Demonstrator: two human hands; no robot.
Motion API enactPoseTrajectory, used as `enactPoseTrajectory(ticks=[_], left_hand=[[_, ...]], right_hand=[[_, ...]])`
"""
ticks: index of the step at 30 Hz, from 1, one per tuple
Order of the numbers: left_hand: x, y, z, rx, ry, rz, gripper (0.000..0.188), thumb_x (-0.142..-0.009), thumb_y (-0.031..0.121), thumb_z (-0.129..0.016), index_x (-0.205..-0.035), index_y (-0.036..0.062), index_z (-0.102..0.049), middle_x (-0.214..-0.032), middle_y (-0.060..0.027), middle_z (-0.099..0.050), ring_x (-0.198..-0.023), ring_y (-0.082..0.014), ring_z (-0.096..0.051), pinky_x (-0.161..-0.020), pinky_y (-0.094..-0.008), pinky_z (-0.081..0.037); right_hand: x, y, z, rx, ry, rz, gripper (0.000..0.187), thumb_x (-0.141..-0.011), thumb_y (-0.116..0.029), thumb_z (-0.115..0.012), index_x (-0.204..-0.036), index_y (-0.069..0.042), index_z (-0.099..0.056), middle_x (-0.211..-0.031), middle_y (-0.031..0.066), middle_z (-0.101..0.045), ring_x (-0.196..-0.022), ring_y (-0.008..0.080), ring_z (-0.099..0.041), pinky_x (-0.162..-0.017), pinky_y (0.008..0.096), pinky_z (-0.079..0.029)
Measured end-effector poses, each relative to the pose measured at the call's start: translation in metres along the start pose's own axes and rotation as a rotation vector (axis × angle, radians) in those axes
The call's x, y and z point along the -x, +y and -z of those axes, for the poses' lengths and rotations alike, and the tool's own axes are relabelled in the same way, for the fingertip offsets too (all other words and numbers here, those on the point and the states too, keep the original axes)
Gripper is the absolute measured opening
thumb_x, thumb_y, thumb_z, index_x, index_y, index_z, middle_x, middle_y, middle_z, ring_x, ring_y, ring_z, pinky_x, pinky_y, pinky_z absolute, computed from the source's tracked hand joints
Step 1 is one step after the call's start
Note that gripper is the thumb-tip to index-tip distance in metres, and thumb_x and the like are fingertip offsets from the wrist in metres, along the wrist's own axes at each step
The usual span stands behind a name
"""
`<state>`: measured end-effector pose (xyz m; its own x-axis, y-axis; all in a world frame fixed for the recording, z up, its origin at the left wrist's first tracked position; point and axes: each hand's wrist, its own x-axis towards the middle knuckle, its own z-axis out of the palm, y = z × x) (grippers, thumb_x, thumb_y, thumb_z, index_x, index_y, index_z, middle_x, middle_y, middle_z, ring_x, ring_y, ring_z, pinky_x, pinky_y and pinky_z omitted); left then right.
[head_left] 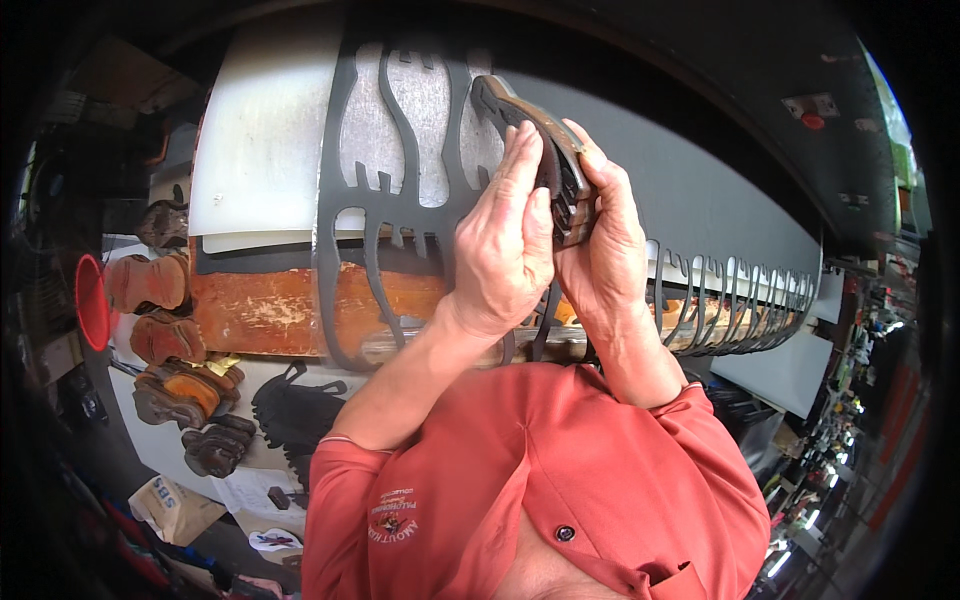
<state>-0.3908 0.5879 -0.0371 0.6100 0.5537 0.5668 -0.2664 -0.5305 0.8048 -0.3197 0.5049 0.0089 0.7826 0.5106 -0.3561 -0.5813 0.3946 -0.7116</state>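
Between my two hands a sole-shaped block (543,118) stands tilted on edge, with a brown, wood-like outer side and dark layers on its inner side. It looks like a cutting die, though its inside is mostly hidden. My left hand (500,240) presses its fingers flat together against the dark inner face. Around the outer side and lower end wraps my right hand (608,235). Both hands are above a dark grey sheet (720,180) with sole-shaped cutouts. Through its holes shows a grey, scuffed surface (432,140).
A white board (265,150) lies left of the sheet, above a worn orange-brown table edge (265,310). Several brown shaped blocks (165,338) stand at left, near a red round rim (93,302). Black cut pieces (295,405) lie nearer me. A dark machine part (790,60) overhangs the far right.
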Motion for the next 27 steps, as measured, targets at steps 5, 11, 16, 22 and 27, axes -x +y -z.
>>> enactPoseTrajectory(ticks=[5,11,16,22,27], left_hand=[[-0.003,-0.005,0.015,-0.141,0.066,-0.024,0.029,-0.101,-0.009,-0.063,-0.13,-0.0058,-0.064,-0.113,-0.0215,-0.079,-0.103,-0.0332,-0.08,-0.084,-0.0367,-0.066],[-0.008,-0.029,0.061,-0.266,0.025,0.065,0.033,-0.104,-0.008,-0.054,-0.135,-0.0012,-0.062,-0.123,-0.0166,-0.074,-0.096,-0.0212,-0.077,-0.085,-0.0302,-0.064],[-0.026,-0.046,0.135,-0.009,0.293,0.485,0.028,-0.111,-0.002,-0.044,-0.131,-0.0004,-0.063,-0.109,-0.0102,-0.071,-0.085,-0.0135,-0.074,-0.057,-0.0237,-0.062],[-0.019,-0.057,0.178,-0.062,0.253,0.474,0.026,-0.111,0.0,-0.047,-0.128,-0.0003,-0.066,-0.106,-0.0072,-0.069,-0.075,-0.0073,-0.066,-0.052,-0.0214,-0.055],[-0.026,-0.07,0.251,-0.203,0.609,0.631,0.023,-0.113,0.007,-0.047,-0.124,0.0009,-0.066,-0.1,-0.0102,-0.075,-0.062,-0.0086,-0.064,-0.048,-0.0201,-0.046]], right_hand=[[0.004,0.0,0.001,0.017,0.006,-0.019,0.05,-0.107,-0.02,-0.065,-0.15,0.001,-0.051,-0.124,0.0072,-0.071,-0.109,0.0124,-0.069,-0.098,0.032,-0.058],[0.006,-0.015,0.018,0.027,-0.122,-0.08,0.048,-0.104,-0.018,-0.066,-0.145,0.003,-0.054,-0.129,0.0159,-0.071,-0.117,0.0217,-0.071,-0.107,0.0378,-0.059],[0.016,-0.047,0.046,-0.021,-0.238,-0.104,0.049,-0.099,-0.017,-0.069,-0.141,0.006,-0.058,-0.139,0.0265,-0.065,-0.124,0.0371,-0.069,-0.114,0.0552,-0.054],[0.03,-0.055,0.074,0.033,-0.387,-0.071,0.055,-0.087,-0.022,-0.076,-0.135,0.002,-0.067,-0.136,0.0278,-0.065,-0.127,0.0425,-0.066,-0.113,0.0618,-0.053],[0.035,-0.085,0.094,0.114,-0.274,0.068,0.066,-0.083,-0.027,-0.079,-0.141,0.0,-0.063,-0.14,0.0244,-0.064,-0.131,0.0435,-0.063,-0.114,0.0665,-0.049]])
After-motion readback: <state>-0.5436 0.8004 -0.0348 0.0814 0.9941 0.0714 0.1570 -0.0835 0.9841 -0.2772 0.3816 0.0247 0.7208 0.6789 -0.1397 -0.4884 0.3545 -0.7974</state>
